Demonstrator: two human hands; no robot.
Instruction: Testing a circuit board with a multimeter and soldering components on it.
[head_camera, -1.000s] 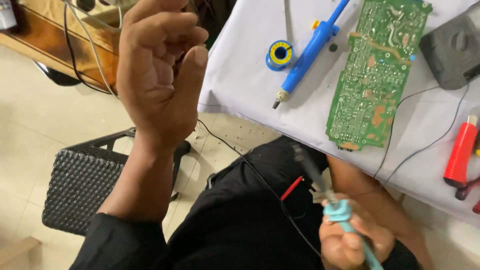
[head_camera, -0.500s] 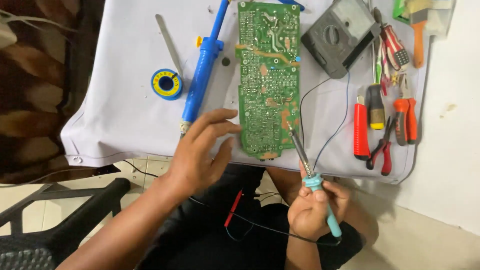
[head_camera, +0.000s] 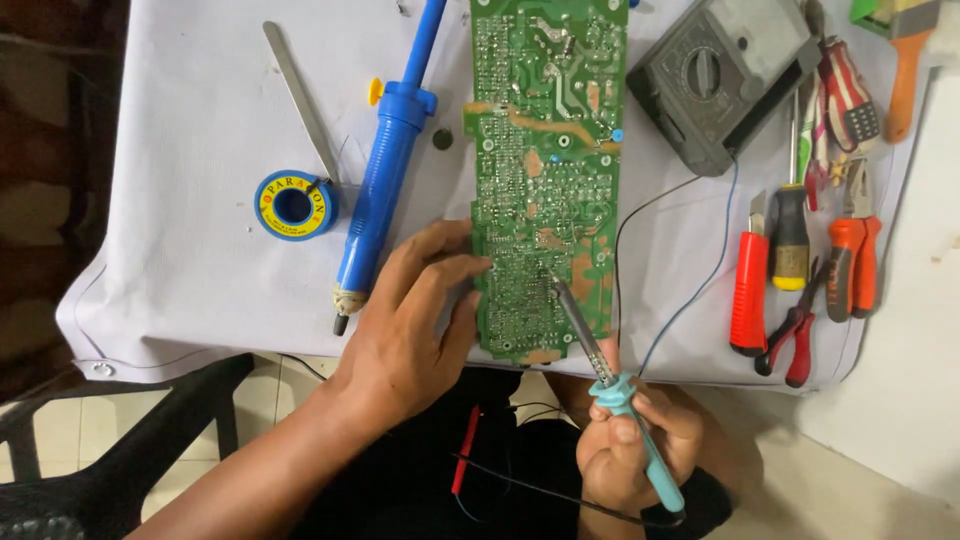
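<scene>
While the left hand (head_camera: 400, 340) presses flat, fingers released, steadying the green circuit board (head_camera: 545, 170) on the tabletop (head_camera: 200, 270), the right hand (head_camera: 630, 450) grips the soldering iron (head_camera: 610, 385), tip on a joint; soldering looks underway, unfinished.

Left hand (head_camera: 405, 335) steadies green circuit board (head_camera: 545, 170); right hand (head_camera: 630, 450) holds soldering iron (head_camera: 610, 385).

circuit board (head_camera: 548, 180) top cut off, paintbrush (head_camera: 902, 60) cropped

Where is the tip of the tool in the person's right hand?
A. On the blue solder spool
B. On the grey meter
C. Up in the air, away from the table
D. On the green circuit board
D: the soldering iron in the right hand has its tip on the green circuit board, which the left hand steadies at the edge.
</scene>
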